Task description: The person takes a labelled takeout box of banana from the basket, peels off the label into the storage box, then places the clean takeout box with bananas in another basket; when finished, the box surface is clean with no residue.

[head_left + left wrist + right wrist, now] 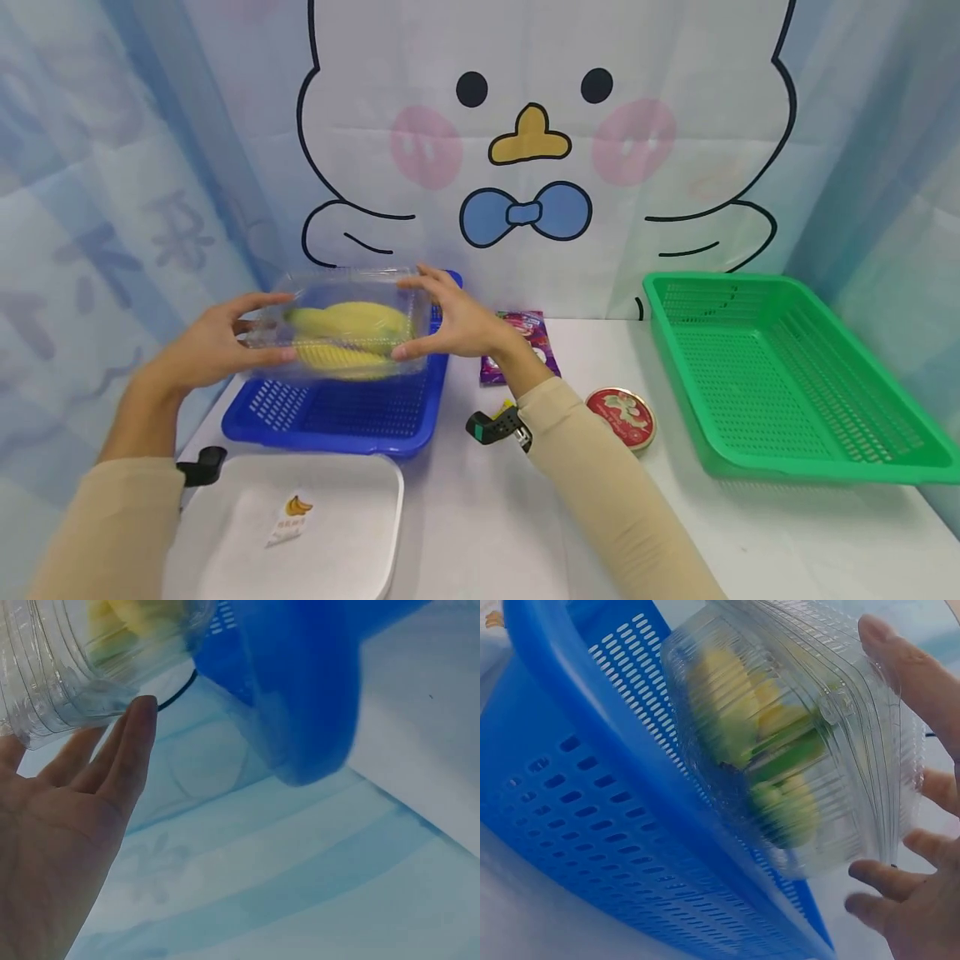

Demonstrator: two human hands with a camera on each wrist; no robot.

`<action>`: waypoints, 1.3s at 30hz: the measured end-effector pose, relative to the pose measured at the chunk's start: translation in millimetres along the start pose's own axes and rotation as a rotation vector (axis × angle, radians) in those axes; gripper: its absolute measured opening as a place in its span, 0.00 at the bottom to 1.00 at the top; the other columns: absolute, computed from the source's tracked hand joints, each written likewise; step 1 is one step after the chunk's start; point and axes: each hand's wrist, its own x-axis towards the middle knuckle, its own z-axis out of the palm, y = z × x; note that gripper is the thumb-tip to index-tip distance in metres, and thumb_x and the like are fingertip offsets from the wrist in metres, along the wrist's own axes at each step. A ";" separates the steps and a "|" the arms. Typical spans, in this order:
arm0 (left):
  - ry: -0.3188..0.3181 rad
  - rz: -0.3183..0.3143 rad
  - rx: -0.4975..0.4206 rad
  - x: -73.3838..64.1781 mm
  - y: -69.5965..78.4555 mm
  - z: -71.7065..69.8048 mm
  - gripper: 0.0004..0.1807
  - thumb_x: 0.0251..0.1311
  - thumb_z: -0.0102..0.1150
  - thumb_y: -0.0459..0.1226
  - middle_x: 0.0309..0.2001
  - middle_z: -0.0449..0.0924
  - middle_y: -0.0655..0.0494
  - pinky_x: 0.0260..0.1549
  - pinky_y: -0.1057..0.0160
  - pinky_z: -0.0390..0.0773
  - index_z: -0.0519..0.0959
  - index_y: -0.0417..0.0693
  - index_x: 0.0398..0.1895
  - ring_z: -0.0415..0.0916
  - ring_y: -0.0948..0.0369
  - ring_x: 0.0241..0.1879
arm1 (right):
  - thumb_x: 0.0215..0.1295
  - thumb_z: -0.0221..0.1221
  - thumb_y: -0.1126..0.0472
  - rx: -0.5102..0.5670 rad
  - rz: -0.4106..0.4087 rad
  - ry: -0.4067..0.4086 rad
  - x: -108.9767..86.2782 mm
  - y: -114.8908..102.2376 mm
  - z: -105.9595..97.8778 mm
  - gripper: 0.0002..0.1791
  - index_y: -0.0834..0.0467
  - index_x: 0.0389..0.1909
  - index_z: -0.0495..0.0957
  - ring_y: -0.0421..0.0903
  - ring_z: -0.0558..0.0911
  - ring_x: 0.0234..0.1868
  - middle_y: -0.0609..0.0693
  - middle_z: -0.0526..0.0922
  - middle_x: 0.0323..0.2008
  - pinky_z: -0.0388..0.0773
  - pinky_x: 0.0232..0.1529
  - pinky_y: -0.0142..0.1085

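Observation:
A clear plastic clamshell box (352, 287) with yellow-green bananas (367, 321) inside is held between both hands, over the blue basket (427, 417). My left hand (213, 342) grips the box's left end, its thumb low and its fingers higher up. At the opposite end, my right hand (465, 321) spreads thumb and fingers around the corner. From the right wrist, the box (780, 750) shows tilted above the perforated basket wall (577, 765). Left-hand fingers (135, 750) lie along the clear plastic in the left wrist view.
In front of the basket stands a white tray (330, 567) with a banana-picture label (288, 523) in it. A purple packet (536, 329) and a red round tin (622, 417) lie right of centre, partly behind my right arm. A green basket (750, 358) occupies the right side.

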 end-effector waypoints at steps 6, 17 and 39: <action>-0.012 0.002 -0.017 3.1 -3.1 3.4 0.46 0.62 0.72 0.48 0.81 0.44 0.35 0.58 0.25 0.69 0.60 0.53 0.80 0.54 0.23 0.71 | 0.53 0.76 0.43 -0.043 0.000 -0.010 2.2 6.0 3.1 0.52 0.44 0.78 0.61 0.56 0.46 0.83 0.50 0.38 0.84 0.58 0.73 0.64; -0.038 -0.014 -0.003 14.7 -7.1 9.0 0.47 0.60 0.72 0.51 0.80 0.45 0.31 0.58 0.28 0.72 0.61 0.50 0.79 0.58 0.25 0.70 | 0.52 0.75 0.39 -0.087 0.080 -0.050 0.7 6.0 2.0 0.59 0.47 0.82 0.55 0.57 0.44 0.83 0.50 0.36 0.84 0.55 0.75 0.63; -0.051 0.022 0.027 17.2 -23.0 32.5 0.46 0.59 0.74 0.50 0.78 0.47 0.27 0.63 0.27 0.65 0.64 0.45 0.77 0.55 0.26 0.72 | 0.50 0.75 0.35 -0.166 0.216 -0.088 -13.1 22.1 29.0 0.59 0.46 0.81 0.57 0.59 0.47 0.82 0.55 0.40 0.83 0.59 0.73 0.64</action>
